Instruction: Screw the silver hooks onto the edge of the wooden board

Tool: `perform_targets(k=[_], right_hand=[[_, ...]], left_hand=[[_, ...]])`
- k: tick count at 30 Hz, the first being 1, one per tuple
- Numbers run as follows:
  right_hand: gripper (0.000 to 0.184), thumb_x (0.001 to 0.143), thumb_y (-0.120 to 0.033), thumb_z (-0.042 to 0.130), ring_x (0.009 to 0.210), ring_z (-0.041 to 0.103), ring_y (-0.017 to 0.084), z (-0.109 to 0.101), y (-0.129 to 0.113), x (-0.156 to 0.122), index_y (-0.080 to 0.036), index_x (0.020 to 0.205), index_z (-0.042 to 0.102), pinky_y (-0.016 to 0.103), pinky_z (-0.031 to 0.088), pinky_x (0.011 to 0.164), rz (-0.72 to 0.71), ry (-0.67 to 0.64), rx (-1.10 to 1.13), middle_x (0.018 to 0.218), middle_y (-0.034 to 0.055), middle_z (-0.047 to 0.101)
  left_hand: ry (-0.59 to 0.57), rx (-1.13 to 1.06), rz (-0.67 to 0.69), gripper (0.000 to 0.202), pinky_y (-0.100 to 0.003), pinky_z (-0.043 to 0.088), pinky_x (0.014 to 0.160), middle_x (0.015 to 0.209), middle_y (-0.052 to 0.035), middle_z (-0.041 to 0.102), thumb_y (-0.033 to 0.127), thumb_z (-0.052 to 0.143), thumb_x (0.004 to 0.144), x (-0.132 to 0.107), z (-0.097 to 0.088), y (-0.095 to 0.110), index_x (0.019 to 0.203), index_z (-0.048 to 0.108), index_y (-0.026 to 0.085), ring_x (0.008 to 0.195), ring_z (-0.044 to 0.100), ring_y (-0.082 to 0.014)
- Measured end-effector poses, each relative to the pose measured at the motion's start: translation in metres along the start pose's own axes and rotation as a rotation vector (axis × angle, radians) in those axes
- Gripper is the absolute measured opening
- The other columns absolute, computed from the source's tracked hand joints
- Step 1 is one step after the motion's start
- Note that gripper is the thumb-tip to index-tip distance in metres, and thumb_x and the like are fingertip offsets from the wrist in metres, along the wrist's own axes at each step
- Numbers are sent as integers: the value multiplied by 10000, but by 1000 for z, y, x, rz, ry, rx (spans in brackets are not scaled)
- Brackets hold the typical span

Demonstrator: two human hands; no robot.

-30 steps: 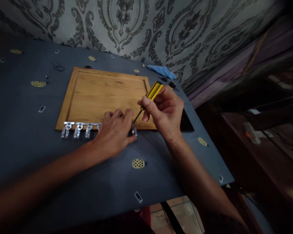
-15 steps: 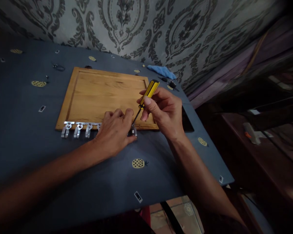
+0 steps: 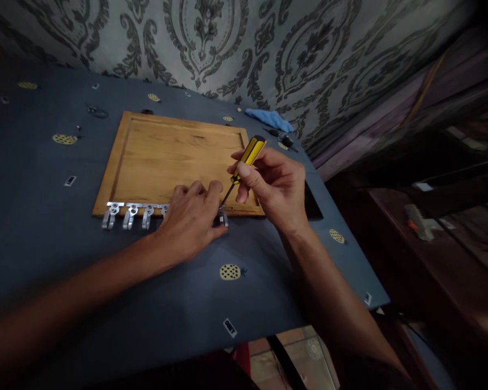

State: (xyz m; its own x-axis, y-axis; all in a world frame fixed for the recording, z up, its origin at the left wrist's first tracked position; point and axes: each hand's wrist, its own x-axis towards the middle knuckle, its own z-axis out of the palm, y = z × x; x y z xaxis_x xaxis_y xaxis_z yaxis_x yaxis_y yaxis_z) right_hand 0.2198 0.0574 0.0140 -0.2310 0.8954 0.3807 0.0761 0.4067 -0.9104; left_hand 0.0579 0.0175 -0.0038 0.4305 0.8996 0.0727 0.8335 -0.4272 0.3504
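Note:
A wooden board [image 3: 179, 157] with a raised frame lies on the table. Along its near edge runs a metal hook rail [image 3: 130, 214], its hooks hanging over the side. My left hand [image 3: 193, 216] is closed over the right part of the rail, fingers on the board and thumb by the last hook, hiding the middle hooks. Between the thumb and fingers of my right hand [image 3: 278, 187] is a screwdriver [image 3: 249, 158] with a yellow and black handle. Its shaft slants down to the left, and the tip reaches the rail's right end beside my left hand.
The table [image 3: 154, 303] has a blue-grey pineapple-print cover. A blue cloth [image 3: 270, 119] and a dark tool [image 3: 282, 137] lie behind the board. A flat black object [image 3: 312, 203] shows past my right hand. Small dark bits lie at the left, and a patterned wall [image 3: 146, 49] borders the back.
My right hand and the screwdriver have shifted very slightly, with the handle a touch lower and to the right. My left hand and the board stay in place.

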Motion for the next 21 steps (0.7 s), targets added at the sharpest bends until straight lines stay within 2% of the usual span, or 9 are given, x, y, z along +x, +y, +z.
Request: perform_targets(k=[5, 11, 21], right_hand=[[363, 774, -516, 811, 424, 548, 40, 10, 6, -4, -228, 768, 590, 180, 440, 337, -56, 137, -24, 738, -64, 615], [390, 797, -550, 780, 416, 484, 33, 11, 9, -5, -245, 809, 537, 187, 419, 321, -93, 231, -36, 752, -70, 599], [377, 823, -547, 756, 441, 466, 48, 10, 7, -6, -254, 815, 518, 199, 405, 318, -53, 197, -96, 753, -55, 581]], left_hand=[[-22, 8, -2, 546, -451, 426, 939, 1114, -114, 694, 352, 778, 839, 0, -1, 1, 1233, 464, 143, 1137, 584, -330], [-14, 2, -1, 540, -439, 416, 943, 1109, -105, 702, 349, 776, 841, -1, -1, 0, 1232, 457, 154, 1146, 579, -319], [14, -5, 11, 507, -436, 417, 927, 1092, -101, 705, 342, 767, 835, -1, 0, 0, 1202, 460, 173, 1126, 581, -324]])
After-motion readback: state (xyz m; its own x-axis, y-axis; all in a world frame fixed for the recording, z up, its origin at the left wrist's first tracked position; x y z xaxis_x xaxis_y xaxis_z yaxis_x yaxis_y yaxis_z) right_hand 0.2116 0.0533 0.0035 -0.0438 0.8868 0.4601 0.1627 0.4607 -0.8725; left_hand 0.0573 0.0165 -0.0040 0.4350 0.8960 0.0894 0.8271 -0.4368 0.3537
